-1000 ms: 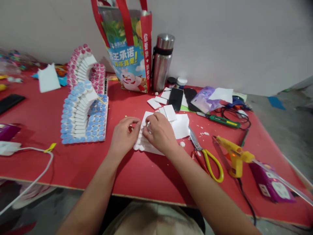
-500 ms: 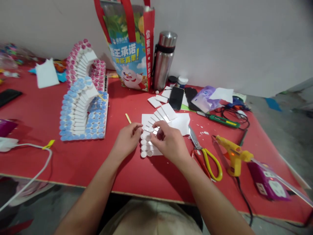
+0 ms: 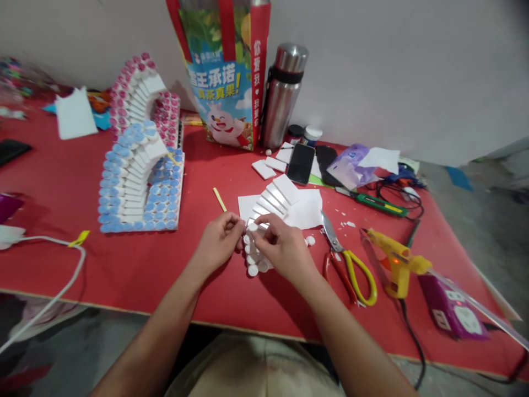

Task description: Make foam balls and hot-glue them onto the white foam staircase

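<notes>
A small white fan-shaped staircase model [image 3: 270,199] lies partly on a white sheet, with round white discs [image 3: 252,270] lining its near left edge. My right hand [image 3: 285,248] pinches a small white disc [image 3: 252,226] between thumb and fingers, right at that edge. Curled beside it, my left hand [image 3: 220,241] presses closed fingertips against the model's left side; the exact grip is partly hidden. My right hand covers much of the model's lower steps. A loose white piece [image 3: 309,240] lies just right of my right hand.
Scissors [image 3: 349,264], a yellow glue gun [image 3: 397,256] and a green-handled tool [image 3: 380,204] lie to the right. Blue [image 3: 140,182] and pink [image 3: 138,99] disc-covered staircases stand left. Behind are a carrier bag [image 3: 225,82], a steel flask [image 3: 285,94] and phones [image 3: 300,164].
The staircase model has shifted and turned slightly on the sheet, its near end moving right, with both hands staying at it. A loose white piece now shows beside my right hand. The view has shifted slightly.
</notes>
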Action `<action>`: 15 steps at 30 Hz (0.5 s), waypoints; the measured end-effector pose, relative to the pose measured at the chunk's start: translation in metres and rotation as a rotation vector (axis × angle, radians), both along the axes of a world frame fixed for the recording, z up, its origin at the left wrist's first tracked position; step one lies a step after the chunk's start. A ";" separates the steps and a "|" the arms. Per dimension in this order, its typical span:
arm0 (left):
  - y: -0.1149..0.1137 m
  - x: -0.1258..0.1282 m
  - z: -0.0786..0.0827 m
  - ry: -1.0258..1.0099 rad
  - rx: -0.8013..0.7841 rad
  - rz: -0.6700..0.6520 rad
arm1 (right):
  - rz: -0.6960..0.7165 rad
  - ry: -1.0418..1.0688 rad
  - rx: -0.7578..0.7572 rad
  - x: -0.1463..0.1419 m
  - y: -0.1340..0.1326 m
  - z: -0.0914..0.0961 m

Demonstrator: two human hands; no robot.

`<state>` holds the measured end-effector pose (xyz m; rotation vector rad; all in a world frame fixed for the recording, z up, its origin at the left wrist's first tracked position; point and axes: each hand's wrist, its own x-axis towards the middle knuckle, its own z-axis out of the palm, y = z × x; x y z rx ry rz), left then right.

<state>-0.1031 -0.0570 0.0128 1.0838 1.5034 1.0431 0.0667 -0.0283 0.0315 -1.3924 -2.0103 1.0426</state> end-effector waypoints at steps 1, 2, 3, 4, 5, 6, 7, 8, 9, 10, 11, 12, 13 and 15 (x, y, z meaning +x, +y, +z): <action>0.000 -0.001 0.000 0.003 0.004 -0.018 | 0.001 -0.007 -0.002 -0.001 0.000 0.000; 0.000 -0.001 0.000 0.008 0.010 -0.034 | 0.006 -0.015 -0.006 -0.002 0.000 0.000; -0.001 -0.001 0.001 0.015 0.016 -0.049 | 0.011 -0.026 -0.008 -0.003 -0.001 0.000; -0.001 -0.002 0.001 0.019 0.019 -0.057 | 0.013 -0.038 -0.007 -0.004 -0.001 0.000; -0.001 -0.002 0.001 0.019 0.021 -0.060 | 0.016 -0.052 -0.003 -0.005 -0.001 0.000; -0.001 -0.002 0.002 0.012 0.021 -0.059 | 0.017 -0.064 0.004 -0.005 -0.001 0.001; -0.002 -0.002 0.002 0.002 0.019 -0.053 | 0.017 -0.072 0.010 -0.005 -0.002 0.001; -0.002 -0.001 0.002 -0.011 0.016 -0.044 | 0.017 -0.075 0.013 -0.005 -0.002 0.001; -0.002 -0.001 0.002 -0.026 0.011 -0.037 | 0.016 -0.075 0.014 -0.005 -0.002 0.001; -0.002 -0.001 0.002 -0.041 0.009 -0.033 | 0.017 -0.078 0.017 -0.005 -0.002 0.001; -0.002 -0.001 0.001 -0.056 0.010 -0.033 | 0.018 -0.084 0.020 -0.005 -0.002 0.001; -0.002 -0.001 0.001 -0.070 0.013 -0.036 | 0.019 -0.093 0.026 -0.005 -0.002 0.000; -0.002 -0.002 0.000 -0.084 0.016 -0.042 | 0.020 -0.102 0.030 -0.005 -0.002 0.000; -0.002 -0.003 -0.001 -0.105 0.020 -0.054 | 0.019 -0.118 0.038 -0.005 -0.002 0.000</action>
